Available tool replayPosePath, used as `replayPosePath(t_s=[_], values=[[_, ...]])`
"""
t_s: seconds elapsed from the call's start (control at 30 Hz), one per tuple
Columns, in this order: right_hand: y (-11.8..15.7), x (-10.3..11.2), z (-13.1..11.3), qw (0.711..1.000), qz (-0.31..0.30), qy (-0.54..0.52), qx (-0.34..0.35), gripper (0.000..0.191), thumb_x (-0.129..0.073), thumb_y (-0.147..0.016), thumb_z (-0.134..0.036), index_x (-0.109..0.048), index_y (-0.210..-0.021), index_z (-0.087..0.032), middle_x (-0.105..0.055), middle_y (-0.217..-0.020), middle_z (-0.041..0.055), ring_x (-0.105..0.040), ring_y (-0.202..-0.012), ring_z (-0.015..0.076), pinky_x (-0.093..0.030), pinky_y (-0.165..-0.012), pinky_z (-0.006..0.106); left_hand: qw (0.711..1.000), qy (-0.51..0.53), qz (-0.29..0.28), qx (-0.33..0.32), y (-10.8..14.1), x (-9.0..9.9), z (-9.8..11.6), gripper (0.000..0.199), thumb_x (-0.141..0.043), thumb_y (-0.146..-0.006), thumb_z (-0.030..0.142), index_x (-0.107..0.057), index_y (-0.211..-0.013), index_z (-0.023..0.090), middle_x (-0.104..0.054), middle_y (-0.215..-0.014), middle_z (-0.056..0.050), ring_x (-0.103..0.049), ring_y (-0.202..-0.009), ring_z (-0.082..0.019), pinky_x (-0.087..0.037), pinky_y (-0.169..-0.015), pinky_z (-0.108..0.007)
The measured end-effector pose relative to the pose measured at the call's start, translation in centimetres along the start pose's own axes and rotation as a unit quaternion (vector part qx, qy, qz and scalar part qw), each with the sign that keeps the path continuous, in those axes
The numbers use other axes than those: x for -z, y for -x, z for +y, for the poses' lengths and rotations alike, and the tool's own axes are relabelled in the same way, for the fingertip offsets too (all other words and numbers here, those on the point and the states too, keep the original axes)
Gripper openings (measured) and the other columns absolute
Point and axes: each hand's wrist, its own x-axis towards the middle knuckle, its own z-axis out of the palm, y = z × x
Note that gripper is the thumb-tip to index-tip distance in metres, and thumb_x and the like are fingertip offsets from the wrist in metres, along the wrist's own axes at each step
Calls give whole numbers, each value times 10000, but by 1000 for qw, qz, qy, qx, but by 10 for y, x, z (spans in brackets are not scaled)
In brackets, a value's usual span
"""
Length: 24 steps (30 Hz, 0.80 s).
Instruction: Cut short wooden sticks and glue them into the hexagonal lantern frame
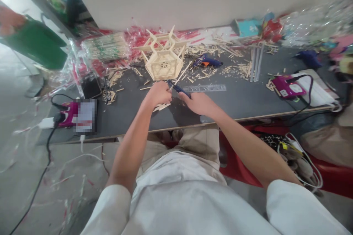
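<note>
My left hand is closed, its fingers pinched on a thin wooden stick. My right hand is wrapped round the handle of a dark blue cutting tool, whose tip reaches toward the stick near my left fingers. Just beyond both hands a structure of pale wooden sticks stands on the dark tabletop. A clear ruler lies to the right of the tool. Several short stick pieces lie beside and below my left hand.
A blue glue gun lies among scattered sticks behind the ruler. Purple power sockets sit at the right, and others at the left beside a phone. Bagged sticks lie back left. Cables hang over the front edge.
</note>
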Motion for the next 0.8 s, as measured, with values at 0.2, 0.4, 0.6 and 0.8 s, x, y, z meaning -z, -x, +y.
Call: replayPosePath(t_s=[0.2,0.4,0.6,0.8], values=[[-8,-1,8,998,-8,-57,2,724,-318,-1149,-692,-667,-740,-206,-815,-955,152,-763,-919,279,-460,-763,303,982,64,-167,54,-16,26,16,101,-780,-772,173,-754,-678,150,-763,-645,-79,-781,-622,-210,-618,-608,-231],[-13,-4,13,997,-8,-78,-13,725,-335,-1138,-718,-690,-773,-202,-824,-969,144,-757,-876,255,-469,-749,298,979,21,-137,148,-15,29,39,151,-783,-777,83,-754,-636,129,-736,-655,-77,-806,-705,-244,-655,-719,-311],[-12,-2,12,996,-9,-82,-21,727,-341,-1127,-738,-697,-786,-204,-825,-1005,158,-762,-902,278,-482,-773,320,981,1,-135,140,-14,24,40,221,-675,-811,37,-731,-616,125,-763,-707,-102,-807,-723,-245,-647,-750,-323],[-12,-6,18,997,15,-80,14,698,-368,-1148,-681,-677,-742,-203,-807,-898,134,-755,-864,258,-472,-802,307,985,-24,-106,133,-4,24,48,245,-584,-794,0,-698,-622,132,-772,-715,-105,-804,-717,-264,-649,-742,-347]])
